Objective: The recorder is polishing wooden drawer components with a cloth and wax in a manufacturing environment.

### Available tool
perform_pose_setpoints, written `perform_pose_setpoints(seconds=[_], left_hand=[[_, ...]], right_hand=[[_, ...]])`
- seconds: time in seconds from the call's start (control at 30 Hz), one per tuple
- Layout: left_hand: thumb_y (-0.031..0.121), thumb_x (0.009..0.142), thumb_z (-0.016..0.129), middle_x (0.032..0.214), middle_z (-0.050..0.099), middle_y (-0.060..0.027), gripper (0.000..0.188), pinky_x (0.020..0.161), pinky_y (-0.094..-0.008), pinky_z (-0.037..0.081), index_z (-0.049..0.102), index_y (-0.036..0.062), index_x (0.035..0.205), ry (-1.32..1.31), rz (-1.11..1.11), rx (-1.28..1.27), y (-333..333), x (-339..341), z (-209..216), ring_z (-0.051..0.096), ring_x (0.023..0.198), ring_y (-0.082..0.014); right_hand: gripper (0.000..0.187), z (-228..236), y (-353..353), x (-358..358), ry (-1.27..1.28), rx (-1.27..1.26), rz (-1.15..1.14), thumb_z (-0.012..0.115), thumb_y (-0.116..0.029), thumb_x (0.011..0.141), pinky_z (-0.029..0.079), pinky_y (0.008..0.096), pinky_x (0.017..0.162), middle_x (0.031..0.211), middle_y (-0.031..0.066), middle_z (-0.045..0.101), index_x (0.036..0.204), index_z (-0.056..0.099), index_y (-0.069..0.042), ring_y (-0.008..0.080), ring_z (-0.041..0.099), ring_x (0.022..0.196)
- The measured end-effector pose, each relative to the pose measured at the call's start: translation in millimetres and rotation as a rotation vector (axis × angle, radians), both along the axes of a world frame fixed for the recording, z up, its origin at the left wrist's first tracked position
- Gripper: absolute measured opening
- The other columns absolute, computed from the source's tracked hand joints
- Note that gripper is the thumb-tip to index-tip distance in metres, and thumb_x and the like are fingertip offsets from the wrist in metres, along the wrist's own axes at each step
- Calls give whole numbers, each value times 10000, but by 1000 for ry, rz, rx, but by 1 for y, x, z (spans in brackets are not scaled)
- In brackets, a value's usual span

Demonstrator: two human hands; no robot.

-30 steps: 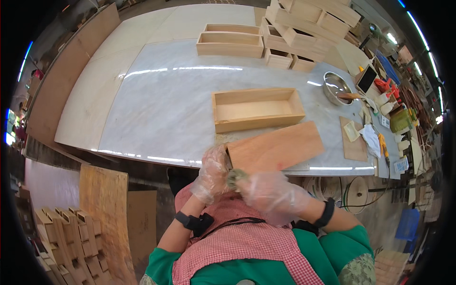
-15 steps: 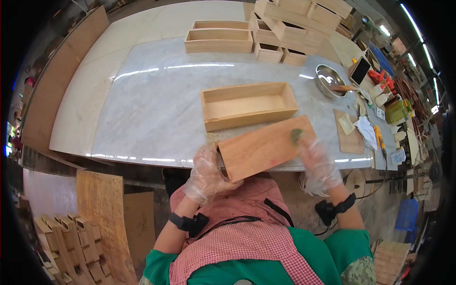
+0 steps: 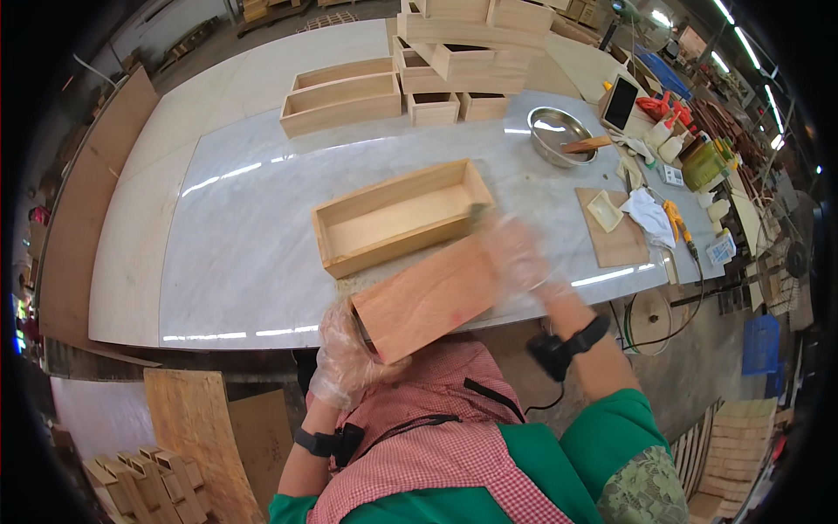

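Observation:
My left hand (image 3: 345, 360), in a clear plastic glove, grips the left end of a wooden box (image 3: 423, 301) whose reddish-brown face is turned up. It is held tilted at the table's near edge. My right hand (image 3: 517, 253), gloved too and smeared by motion, is at the box's far right end. At its fingertips shows a small dark green pad (image 3: 477, 212), blurred, its exact kind unclear. Just beyond lies an open, pale wooden box (image 3: 397, 210) with its hollow side up.
Pale wooden boxes (image 3: 471, 65) are stacked at the back, with open ones (image 3: 342, 105) beside them. To the right are a steel bowl (image 3: 541, 144) with a wooden-handled tool, a phone (image 3: 621, 100), bottles (image 3: 672, 147), a white cloth (image 3: 648, 217) and an orange corded tool (image 3: 676, 220).
My right hand has swept the green pad up to the far right corner of the held box. The view has shifted, so the table's contents appear further left.

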State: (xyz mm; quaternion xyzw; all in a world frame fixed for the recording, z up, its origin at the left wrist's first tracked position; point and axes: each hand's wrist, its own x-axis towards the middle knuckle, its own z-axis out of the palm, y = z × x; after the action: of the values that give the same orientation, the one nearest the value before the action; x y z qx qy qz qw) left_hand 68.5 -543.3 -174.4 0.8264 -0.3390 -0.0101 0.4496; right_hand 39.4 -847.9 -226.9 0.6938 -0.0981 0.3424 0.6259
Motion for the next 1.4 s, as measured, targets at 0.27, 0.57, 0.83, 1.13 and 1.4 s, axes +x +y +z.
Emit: perform_pose_setpoints(seconds=[0.27,0.57,0.83,1.13,1.4], left_hand=[[364,512,856,1076,606,-143,812,927,-449,431,543,32,1184,157,29,-80,9,-3,-9,547,1043,-351],[345,507,871,1068,613,-136,802,902,-415,456,543,30,1168,327,42,-264,-4,-8,-7,581,985,-304],[330,529,875,1046,624,-162,837,923,-410,477,502,3,1203,120,41,-82,10,1,-5,596,1022,-326],[502,557,818,1207,483,-297,1016,963,-466,437,397,-51,1298,114,18,113,15,-13,1,498,1100,-446],[535,846,639,1238,597,-133,864,848,-268,501,316,52,1486,1074,-6,-552,31,-34,45,631,992,-187]], right_hand=[[259,90,19,-55,467,1598,-110,553,-268,901,499,488,641,856,184,642,1054,570,-60,404,618,773],[204,64,-35,-38,229,1591,409,519,-232,929,500,495,695,863,223,656,991,593,-52,421,627,818],[208,85,-11,-104,382,1650,20,551,-88,885,495,430,801,1129,197,606,1078,586,-18,352,614,958],[341,32,-52,-70,114,2427,1007,476,-85,952,463,364,974,1232,182,594,1264,560,24,291,586,1111],[341,68,2,-7,395,2791,1207,488,-94,949,456,343,916,1173,163,582,1267,548,13,268,568,1038]])
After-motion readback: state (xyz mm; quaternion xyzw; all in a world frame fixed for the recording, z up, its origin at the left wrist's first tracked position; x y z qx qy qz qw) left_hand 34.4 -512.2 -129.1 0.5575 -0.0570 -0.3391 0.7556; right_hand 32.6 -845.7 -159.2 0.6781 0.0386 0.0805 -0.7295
